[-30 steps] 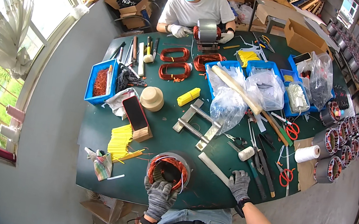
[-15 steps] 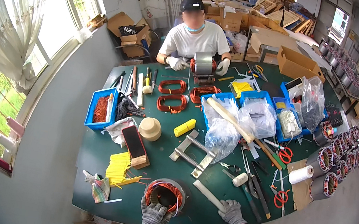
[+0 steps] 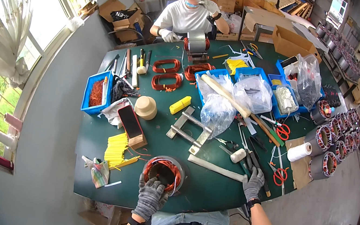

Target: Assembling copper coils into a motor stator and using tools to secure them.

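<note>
My left hand (image 3: 151, 197), in a grey striped glove, grips the near rim of a motor stator (image 3: 182, 179) standing on the table, its opening ringed with copper windings; some fingertips are hidden at the rim. In a matching glove, my right hand (image 3: 254, 184) is curled over the dark handle of a white-headed mallet (image 3: 238, 155), which it largely covers. A flat pale stick (image 3: 214, 166) lies between the two hands, one end close to my right thumb. Beyond it sits a metal frame with two rods (image 3: 190, 129).
Yellow strips (image 3: 115, 150) and a phone on a wooden block (image 3: 131, 122) lie left of the stator. Orange-handled scissors (image 3: 280, 176) lie right of the mallet. Blue bins (image 3: 261, 76) stand farther back. Across the table a person (image 3: 188, 17) sits behind another motor part (image 3: 196, 44).
My right hand has let go of the pale stick and moved right onto the mallet handle. The stick now lies flatter across the table. The person opposite has raised one hand toward their face.
</note>
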`<state>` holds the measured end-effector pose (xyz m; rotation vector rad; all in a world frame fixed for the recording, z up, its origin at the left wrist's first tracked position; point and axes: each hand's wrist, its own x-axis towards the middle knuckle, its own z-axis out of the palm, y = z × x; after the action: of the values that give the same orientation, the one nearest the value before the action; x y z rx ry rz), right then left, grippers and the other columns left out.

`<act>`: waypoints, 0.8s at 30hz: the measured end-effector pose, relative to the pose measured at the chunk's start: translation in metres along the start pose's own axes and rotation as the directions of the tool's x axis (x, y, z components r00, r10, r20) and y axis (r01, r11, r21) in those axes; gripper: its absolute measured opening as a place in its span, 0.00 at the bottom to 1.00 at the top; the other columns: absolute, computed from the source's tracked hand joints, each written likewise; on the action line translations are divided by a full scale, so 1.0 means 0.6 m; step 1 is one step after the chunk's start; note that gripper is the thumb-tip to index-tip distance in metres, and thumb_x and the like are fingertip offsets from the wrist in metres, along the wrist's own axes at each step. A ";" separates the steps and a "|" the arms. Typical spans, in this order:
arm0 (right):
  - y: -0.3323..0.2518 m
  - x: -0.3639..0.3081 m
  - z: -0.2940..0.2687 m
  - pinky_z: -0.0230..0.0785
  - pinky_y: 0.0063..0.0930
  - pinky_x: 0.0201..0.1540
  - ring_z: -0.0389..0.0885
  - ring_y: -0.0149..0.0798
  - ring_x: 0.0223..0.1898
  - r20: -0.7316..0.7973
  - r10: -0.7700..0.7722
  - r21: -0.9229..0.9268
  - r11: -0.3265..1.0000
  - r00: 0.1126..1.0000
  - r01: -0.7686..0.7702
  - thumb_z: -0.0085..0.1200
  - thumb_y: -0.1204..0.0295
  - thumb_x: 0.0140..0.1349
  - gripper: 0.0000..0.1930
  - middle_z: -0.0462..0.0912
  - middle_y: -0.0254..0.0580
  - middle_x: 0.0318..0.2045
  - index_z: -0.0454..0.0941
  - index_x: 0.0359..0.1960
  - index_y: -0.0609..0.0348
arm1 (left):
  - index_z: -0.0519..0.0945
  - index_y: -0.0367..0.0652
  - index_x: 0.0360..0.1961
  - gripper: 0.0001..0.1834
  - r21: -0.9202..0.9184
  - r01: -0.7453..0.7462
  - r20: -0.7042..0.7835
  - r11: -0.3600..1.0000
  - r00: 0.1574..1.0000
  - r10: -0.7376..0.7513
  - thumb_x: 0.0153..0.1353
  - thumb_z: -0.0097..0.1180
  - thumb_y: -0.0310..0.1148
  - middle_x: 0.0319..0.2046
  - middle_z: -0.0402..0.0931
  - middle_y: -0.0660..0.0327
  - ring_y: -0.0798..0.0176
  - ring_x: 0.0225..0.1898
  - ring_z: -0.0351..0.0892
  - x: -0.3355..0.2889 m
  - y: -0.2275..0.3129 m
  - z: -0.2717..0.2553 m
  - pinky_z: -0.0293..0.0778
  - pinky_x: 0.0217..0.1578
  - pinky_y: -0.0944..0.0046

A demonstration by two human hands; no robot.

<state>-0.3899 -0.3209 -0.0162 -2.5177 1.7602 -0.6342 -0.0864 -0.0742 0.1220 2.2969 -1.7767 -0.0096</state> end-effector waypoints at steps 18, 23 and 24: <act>0.055 0.006 0.029 0.63 0.41 0.53 0.68 0.58 0.52 0.265 -0.093 0.235 0.972 0.960 0.029 0.48 0.73 0.50 0.24 0.69 0.62 0.50 0.64 0.52 0.64 | 0.69 0.41 0.41 0.25 -0.176 0.147 -0.235 0.973 0.954 -0.186 0.43 0.62 0.39 0.32 0.69 0.54 0.48 0.40 0.67 0.004 0.051 0.040 0.61 0.48 0.50; 0.036 0.032 -0.039 0.70 0.33 0.38 0.78 0.43 0.32 0.268 -0.088 0.383 0.923 0.959 -0.022 0.53 0.75 0.52 0.18 0.78 0.48 0.32 0.69 0.47 0.61 | 0.71 0.38 0.43 0.21 -0.207 0.099 -0.291 0.973 0.944 -0.158 0.49 0.57 0.35 0.35 0.71 0.51 0.47 0.41 0.69 -0.002 0.056 0.036 0.61 0.50 0.49; 0.054 0.029 -0.027 0.69 0.30 0.35 0.76 0.38 0.29 0.299 -0.081 0.435 0.899 0.951 -0.060 0.53 0.74 0.53 0.17 0.77 0.43 0.29 0.70 0.45 0.61 | 0.72 0.37 0.43 0.20 -0.224 0.085 -0.284 0.971 0.947 -0.149 0.49 0.56 0.35 0.34 0.72 0.52 0.48 0.41 0.70 0.003 0.051 0.044 0.61 0.51 0.49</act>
<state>-0.4192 -0.3449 -0.0032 -2.1722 1.3192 -0.5260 -0.1190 -0.0880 0.1026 2.1203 -1.4165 0.1193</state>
